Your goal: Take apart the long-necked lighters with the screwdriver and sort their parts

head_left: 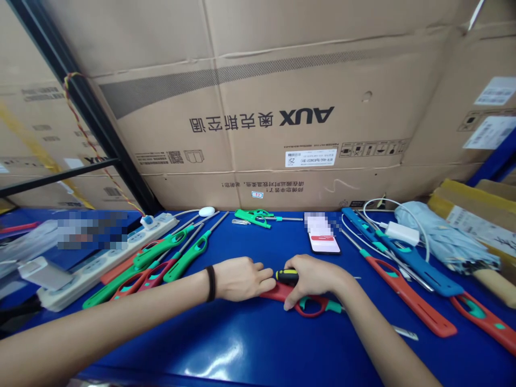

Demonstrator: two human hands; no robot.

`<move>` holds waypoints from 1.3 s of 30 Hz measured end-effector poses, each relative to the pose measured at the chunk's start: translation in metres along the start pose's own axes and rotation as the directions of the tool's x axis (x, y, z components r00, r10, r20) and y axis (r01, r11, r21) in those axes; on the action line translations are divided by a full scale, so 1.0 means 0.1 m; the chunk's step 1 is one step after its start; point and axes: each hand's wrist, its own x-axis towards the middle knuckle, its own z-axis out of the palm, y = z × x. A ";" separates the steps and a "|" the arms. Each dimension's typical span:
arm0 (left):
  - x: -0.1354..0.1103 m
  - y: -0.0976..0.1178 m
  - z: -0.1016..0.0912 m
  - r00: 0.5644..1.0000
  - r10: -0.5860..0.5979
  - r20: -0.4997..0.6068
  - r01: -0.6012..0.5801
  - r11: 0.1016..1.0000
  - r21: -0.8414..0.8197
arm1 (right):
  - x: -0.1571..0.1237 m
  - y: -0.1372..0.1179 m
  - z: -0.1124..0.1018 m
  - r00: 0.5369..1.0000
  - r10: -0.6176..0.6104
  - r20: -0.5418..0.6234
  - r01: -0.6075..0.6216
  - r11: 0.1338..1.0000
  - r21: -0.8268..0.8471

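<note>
A red gas lighter [282, 291] with a green trigger lies crosswise in front of me, low over the blue tabletop. My left hand [241, 279] has its fingers closed on the left end of the handle. My right hand [313, 277] curls over the lighter's middle, with its thumb on the near side of the handle. Under its fingers sits a screwdriver [286, 277] with a black and yellow handle, pointing left. The lighter's metal tube and most of the screwdriver's shaft are hidden by my right hand and wrist.
Several green and red lighters [187, 258] lie at the left beside a white power strip [108, 258]. Blue and red lighters [411, 295] lie at the right, near a folded umbrella [443, 236]. A phone [322, 234] and green handle pieces [253, 217] lie before a large cardboard box [258, 70].
</note>
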 end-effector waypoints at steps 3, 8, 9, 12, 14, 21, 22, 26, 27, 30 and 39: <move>0.03 0.01 0.01 1.000 -0.006 -0.012 0.006 1.000 -0.005 | 0.00 -0.01 0.00 1.000 0.020 0.003 -0.020 1.000 0.006; 0.06 0.04 0.04 0.995 -0.061 -0.081 0.058 0.997 -0.041 | -0.01 -0.01 0.01 0.999 0.031 -0.014 -0.031 0.999 0.028; 0.07 0.04 0.05 0.993 -0.073 -0.088 0.069 0.997 -0.044 | -0.01 -0.01 0.02 0.999 0.037 -0.012 -0.036 0.999 0.027; 0.10 0.03 0.05 0.988 -0.117 -0.098 0.114 0.993 -0.036 | -0.01 -0.01 0.02 0.999 0.050 -0.001 -0.050 0.998 0.023; 0.11 0.03 0.01 0.985 -0.145 -0.096 0.142 0.989 -0.036 | -0.01 -0.01 0.01 0.999 0.046 0.002 -0.046 0.999 0.015; 0.02 0.02 -0.13 0.997 -0.056 -0.047 0.053 0.996 -0.074 | -0.04 -0.05 0.00 0.998 0.070 -0.008 -0.070 0.997 0.034; 0.01 0.02 -0.12 0.999 -0.042 -0.035 0.039 0.996 -0.074 | -0.04 -0.05 0.00 0.997 0.072 -0.007 -0.072 0.997 0.035; 0.00 0.01 -0.04 1.000 -0.025 0.003 0.025 0.997 -0.073 | -0.03 -0.04 0.00 0.998 0.061 0.001 -0.061 0.997 0.044; 0.00 0.01 -0.03 1.000 -0.026 0.012 0.027 0.997 -0.068 | -0.02 -0.04 0.00 0.999 0.051 0.006 -0.052 0.998 0.039; 0.03 0.02 0.00 0.998 -0.043 0.036 0.044 0.998 -0.038 | -0.01 -0.02 0.00 0.999 0.028 0.023 -0.029 0.999 0.019; 0.03 -0.02 -0.04 0.980 -0.190 -0.060 0.184 0.979 -0.087 | 0.00 0.00 0.02 0.999 0.045 0.019 -0.046 0.998 0.043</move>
